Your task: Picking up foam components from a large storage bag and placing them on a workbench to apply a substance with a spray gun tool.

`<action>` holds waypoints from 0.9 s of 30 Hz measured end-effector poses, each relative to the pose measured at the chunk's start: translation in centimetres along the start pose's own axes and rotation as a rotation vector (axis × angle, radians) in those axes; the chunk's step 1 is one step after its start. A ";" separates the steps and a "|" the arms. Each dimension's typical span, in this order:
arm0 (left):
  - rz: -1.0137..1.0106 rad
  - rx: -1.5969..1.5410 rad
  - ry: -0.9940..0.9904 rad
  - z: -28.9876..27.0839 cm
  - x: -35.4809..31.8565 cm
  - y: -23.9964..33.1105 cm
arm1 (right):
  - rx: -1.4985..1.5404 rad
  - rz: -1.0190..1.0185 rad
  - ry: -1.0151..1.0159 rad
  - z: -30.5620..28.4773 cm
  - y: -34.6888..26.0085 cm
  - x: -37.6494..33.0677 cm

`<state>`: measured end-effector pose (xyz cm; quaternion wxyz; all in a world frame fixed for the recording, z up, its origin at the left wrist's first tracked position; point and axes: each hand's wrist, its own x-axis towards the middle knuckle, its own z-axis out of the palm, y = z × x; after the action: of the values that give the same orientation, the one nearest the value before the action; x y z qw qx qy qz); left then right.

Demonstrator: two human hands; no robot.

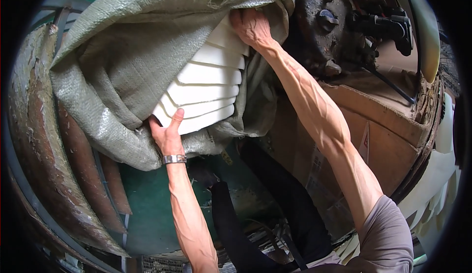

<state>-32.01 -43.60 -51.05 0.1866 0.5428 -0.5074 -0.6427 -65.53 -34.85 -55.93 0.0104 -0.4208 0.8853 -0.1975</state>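
A stack of several white, smooth slabs with rounded edges (204,95) lies fanned inside a large grey-green woven sack (132,51), whose mouth gapes toward me. At the near left end of the stack, my left hand (168,134) grips the slabs, thumb on the nearest one and fingers hidden behind it. A metal-banded watch circles that wrist. My right hand (251,27) reaches into the sack's opening at the far end, its fingers bent down over the stack. The fingertips of the right hand are hidden.
Dark, greasy machinery (327,24) with hoses stands at the back right, above a brown cardboard box (373,125). Curved, peeling brown panels (39,140) line the left. More pale pieces (432,179) lie at the far right. My black-trousered legs (290,194) are below, over green flooring (147,199).
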 end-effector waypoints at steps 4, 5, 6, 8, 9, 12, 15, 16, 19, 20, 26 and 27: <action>-0.128 -0.326 0.057 -4.9 -1.4 -0.9 | 0.242 0.291 0.073 -4.7 -5.7 -4.3; -0.138 -0.354 0.084 -6.6 -1.8 0.0 | 0.256 0.356 -0.002 -7.3 -7.4 -5.1; -0.150 -0.395 0.106 -8.2 -2.3 1.1 | 0.402 0.363 -0.035 -7.8 -8.8 -6.5; -0.213 -0.631 0.063 -10.2 -2.7 1.3 | 0.525 0.343 -0.104 -5.8 -9.8 -9.4; -0.204 -0.615 0.066 -10.5 -2.4 0.5 | 0.475 0.470 -0.335 -5.1 -10.9 -10.8; -0.166 -0.262 0.143 -8.0 -1.9 -4.5 | 1.090 0.856 -0.344 -0.6 -9.1 -17.3; 0.211 0.185 -0.035 -4.1 -4.9 -5.9 | 1.143 1.022 -0.330 0.7 -5.9 -23.0; 0.224 0.227 -0.055 -3.3 -5.6 -5.2 | 1.148 1.023 -0.326 0.6 -6.0 -23.5; 0.309 0.548 0.068 -5.4 -4.5 -1.0 | 1.211 1.024 -0.400 -1.3 -9.7 -23.3; 0.332 0.542 0.066 -5.4 -4.7 0.7 | 1.108 1.027 -0.384 -2.3 -10.0 -23.9; 0.112 0.637 -0.151 -7.9 -11.8 9.0 | 0.713 1.149 -0.425 -13.7 -15.7 -31.6; 0.099 0.668 -0.177 -9.4 -13.6 9.8 | 0.699 1.213 -0.471 -16.3 -17.8 -33.0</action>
<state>-22.09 -41.16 -34.77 -0.0152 0.4911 -0.7295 -0.4758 -34.05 -14.73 -39.42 0.4410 0.1390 0.8222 -0.3319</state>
